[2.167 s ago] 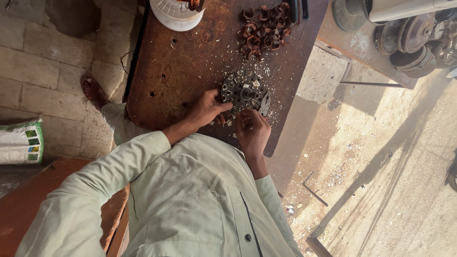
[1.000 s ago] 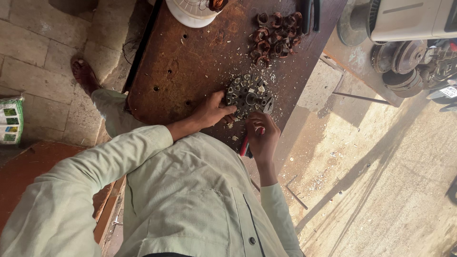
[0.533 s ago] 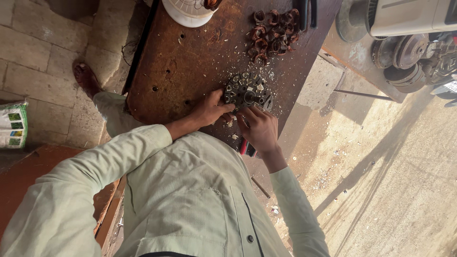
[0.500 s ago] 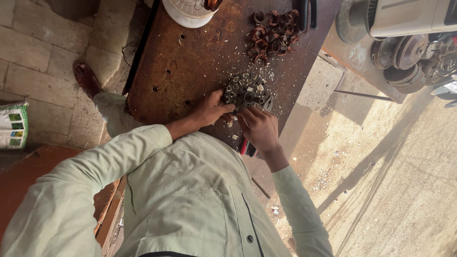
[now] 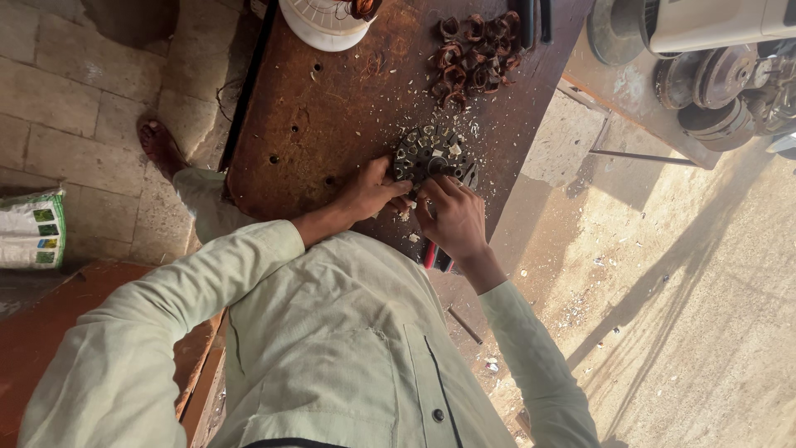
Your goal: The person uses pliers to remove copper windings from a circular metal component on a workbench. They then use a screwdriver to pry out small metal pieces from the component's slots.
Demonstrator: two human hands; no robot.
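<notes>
Grip status: left hand [image 5: 365,192] pinches the rim of the round slotted metal core [image 5: 429,155] near the desk's [image 5: 332,99] near edge, steadying it; right hand [image 5: 450,217] fingers curl closed against its near side.

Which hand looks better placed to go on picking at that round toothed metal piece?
Probably the right hand: its fingers rest on the toothed metal piece. The left hand grips its near edge, seemingly steadying it on the rusty table.
</notes>
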